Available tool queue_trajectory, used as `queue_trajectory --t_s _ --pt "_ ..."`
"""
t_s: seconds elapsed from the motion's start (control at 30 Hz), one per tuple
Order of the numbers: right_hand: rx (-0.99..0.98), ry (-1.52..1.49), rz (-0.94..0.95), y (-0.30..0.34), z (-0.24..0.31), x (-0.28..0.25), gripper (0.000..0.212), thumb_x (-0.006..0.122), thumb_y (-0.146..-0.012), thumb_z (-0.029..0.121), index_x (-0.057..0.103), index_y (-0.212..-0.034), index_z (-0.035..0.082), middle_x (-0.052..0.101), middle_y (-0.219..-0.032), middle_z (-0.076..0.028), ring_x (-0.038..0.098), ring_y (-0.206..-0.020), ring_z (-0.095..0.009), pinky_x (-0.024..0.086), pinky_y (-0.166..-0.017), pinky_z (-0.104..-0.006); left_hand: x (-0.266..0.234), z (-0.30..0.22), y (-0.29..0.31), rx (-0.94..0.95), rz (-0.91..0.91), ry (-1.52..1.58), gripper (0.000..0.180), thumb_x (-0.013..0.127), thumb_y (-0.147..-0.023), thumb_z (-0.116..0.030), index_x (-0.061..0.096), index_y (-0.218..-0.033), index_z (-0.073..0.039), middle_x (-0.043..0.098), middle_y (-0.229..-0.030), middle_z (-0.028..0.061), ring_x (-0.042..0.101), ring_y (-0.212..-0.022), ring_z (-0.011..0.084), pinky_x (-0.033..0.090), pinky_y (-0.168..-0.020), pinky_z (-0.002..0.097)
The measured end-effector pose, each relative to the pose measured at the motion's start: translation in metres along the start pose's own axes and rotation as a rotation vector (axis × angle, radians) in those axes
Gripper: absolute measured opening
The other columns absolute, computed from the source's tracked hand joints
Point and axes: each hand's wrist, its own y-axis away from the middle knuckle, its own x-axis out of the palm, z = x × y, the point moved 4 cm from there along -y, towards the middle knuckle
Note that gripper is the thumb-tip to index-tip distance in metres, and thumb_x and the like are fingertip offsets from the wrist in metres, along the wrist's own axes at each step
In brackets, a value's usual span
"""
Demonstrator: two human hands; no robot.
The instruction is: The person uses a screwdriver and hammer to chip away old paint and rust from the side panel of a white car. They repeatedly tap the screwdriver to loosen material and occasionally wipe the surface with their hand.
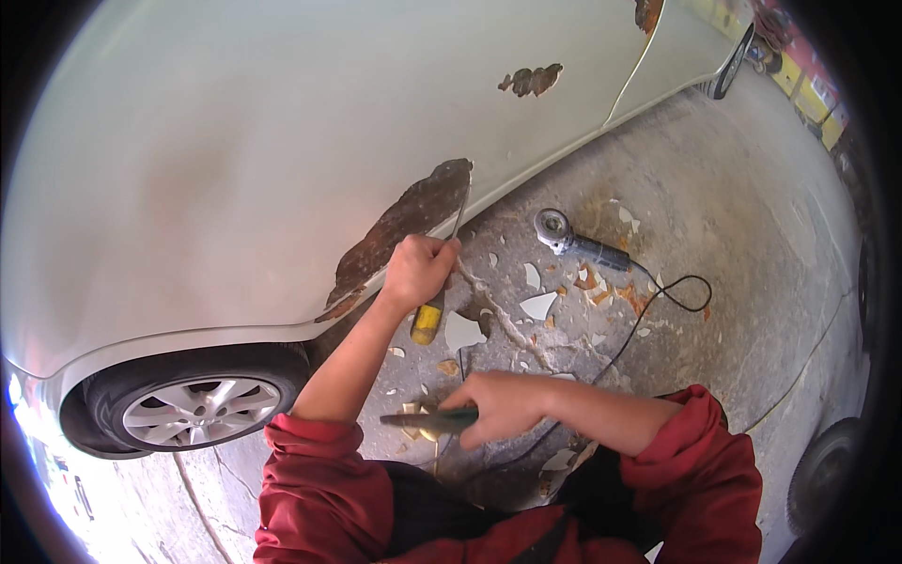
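Yellow-handled tool aimed at the car's bare patch

In the head view, the left hand is closed around the tool between handle and shaft. The butt sticks out below the fist; the thin shaft runs above it. The long axis stands steep, leaning slightly right towards the top, and the tip points up to the right end of the brown patch on the pale car panel. Contact there is hard to tell. Nearer the body, below and right of that handle, the right hand grips a dark green implement pointing left, its kind unclear.
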Motion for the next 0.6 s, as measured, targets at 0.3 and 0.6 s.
queue_trajectory --t_s 0.3,0.6 --pt "-0.095 0.036 0.214 -0.009 -0.009 0.022 0.052 0.072 -0.073 0.027 0.069 -0.118 0.002 0.073 -0.094 -0.018 0.069 -0.084 -0.023 0.053 -0.082 -0.0370 -0.001 0.004 -0.002 0.046 0.015 0.006 0.047 0.060 -0.098 -0.033 0.068 -0.067 0.001 0.062 -0.053 0.0057 0.059 -0.052 0.0120 0.049 -0.056 0.0321" --pt "-0.002 0.051 -0.013 -0.008 0.006 0.009 0.052 0.070 -0.072 0.032 0.069 -0.109 -0.004 0.072 -0.089 -0.025 0.071 -0.084 -0.035 0.055 -0.081 -0.0419 0.006 0.004 -0.006 0.056 0.002 0.045 0.047 0.060 -0.099 -0.033 0.068 -0.068 0.002 0.061 -0.053 0.0054 0.055 -0.049 0.0113 0.046 -0.053 0.0320"
